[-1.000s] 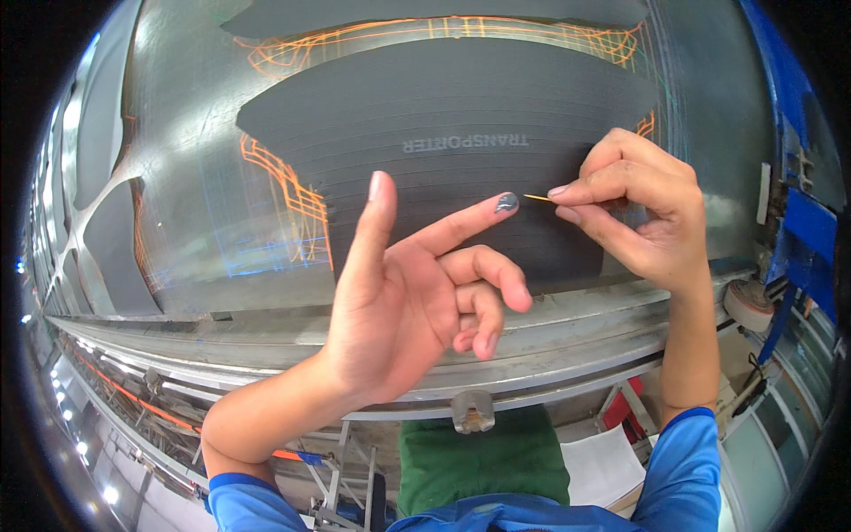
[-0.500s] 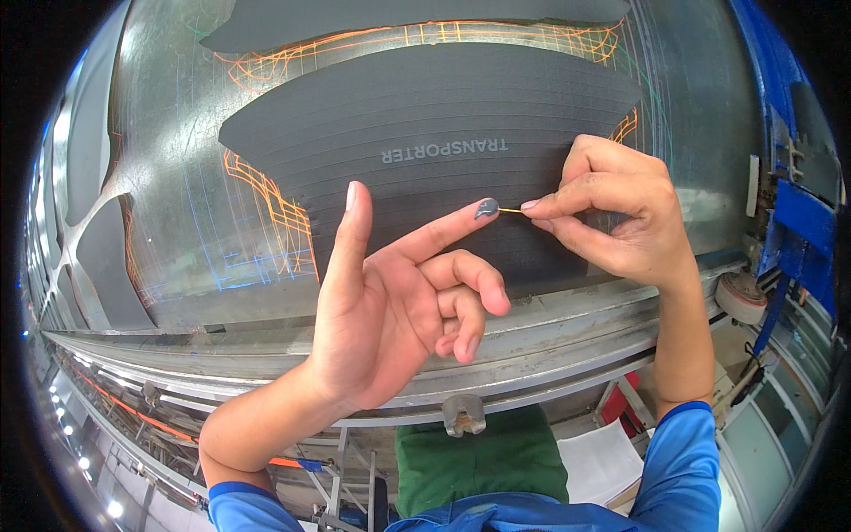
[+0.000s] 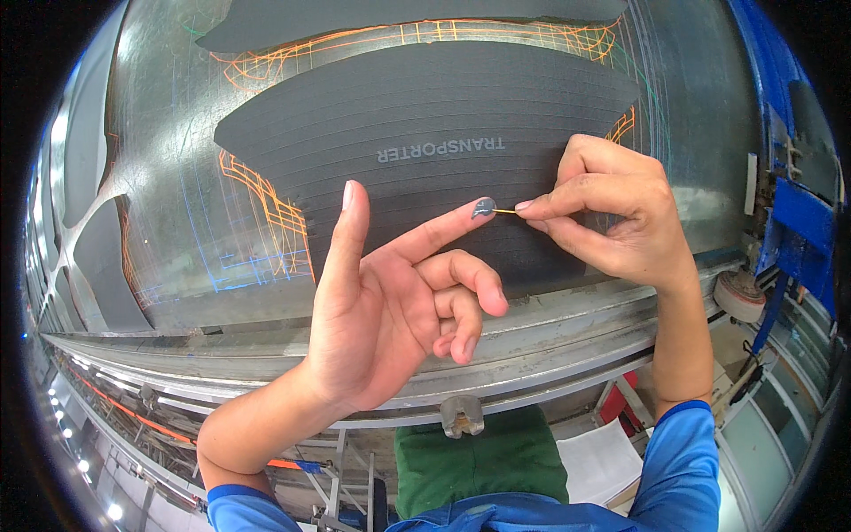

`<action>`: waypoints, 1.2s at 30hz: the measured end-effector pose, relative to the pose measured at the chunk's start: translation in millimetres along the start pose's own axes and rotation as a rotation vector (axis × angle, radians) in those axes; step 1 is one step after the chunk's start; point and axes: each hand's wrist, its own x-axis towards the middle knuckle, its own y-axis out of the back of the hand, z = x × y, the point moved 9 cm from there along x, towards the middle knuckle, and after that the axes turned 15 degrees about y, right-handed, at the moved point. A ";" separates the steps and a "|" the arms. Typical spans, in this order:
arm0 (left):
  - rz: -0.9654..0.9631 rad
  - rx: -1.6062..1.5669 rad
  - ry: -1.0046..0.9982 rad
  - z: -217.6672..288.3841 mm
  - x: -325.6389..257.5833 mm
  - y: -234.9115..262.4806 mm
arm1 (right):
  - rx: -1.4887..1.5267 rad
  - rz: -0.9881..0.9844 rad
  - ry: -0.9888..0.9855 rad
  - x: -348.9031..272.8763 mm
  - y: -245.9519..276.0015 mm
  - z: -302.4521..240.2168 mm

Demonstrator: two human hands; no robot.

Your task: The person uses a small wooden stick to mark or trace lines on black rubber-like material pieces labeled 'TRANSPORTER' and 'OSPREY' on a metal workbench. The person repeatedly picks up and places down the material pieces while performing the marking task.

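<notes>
My left hand (image 3: pixel 381 301) is palm up with the thumb and index finger stretched apart; its other fingers curl loosely around nothing. A dab of wet grey paint (image 3: pixel 483 207) covers the index fingertip. Between the thumb and fingers of my right hand (image 3: pixel 616 208) is pinched a thin yellowish stick (image 3: pixel 504 211), its tip touching the paint. Whether it is a toothpick or a fine brush is too small to tell. Both hands hover over a large black ribbed panel (image 3: pixel 425 106) with grey lettering, which lies flat on a glossy dark table (image 3: pixel 177 204).
Orange and blue guide lines (image 3: pixel 266 204) mark the table around the panel. Another dark panel (image 3: pixel 399 22) lies beyond it, and grey cut pieces (image 3: pixel 97 257) are at left. A metal rail (image 3: pixel 532 328) runs along the near edge. Blue machinery (image 3: pixel 802 239) stands at right.
The view has shifted very slightly, with the scene a few pixels to the left. My right hand keeps the stick's tip at the paint on my left index finger; both hands barely move.
</notes>
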 end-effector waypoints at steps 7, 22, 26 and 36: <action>-0.005 0.002 -0.001 1.2 0.5 -0.7 | 0.048 0.081 -0.009 -2.6 8.5 4.5; -0.038 0.020 -0.013 0.5 0.5 0.6 | -0.142 0.185 -0.019 5.7 20.1 10.8; -0.025 0.025 -0.010 -0.1 0.7 1.6 | -0.173 0.153 -0.014 6.3 18.7 13.5; -0.038 -0.002 -0.003 -0.9 0.7 1.0 | -0.169 0.145 -0.034 6.3 17.7 15.9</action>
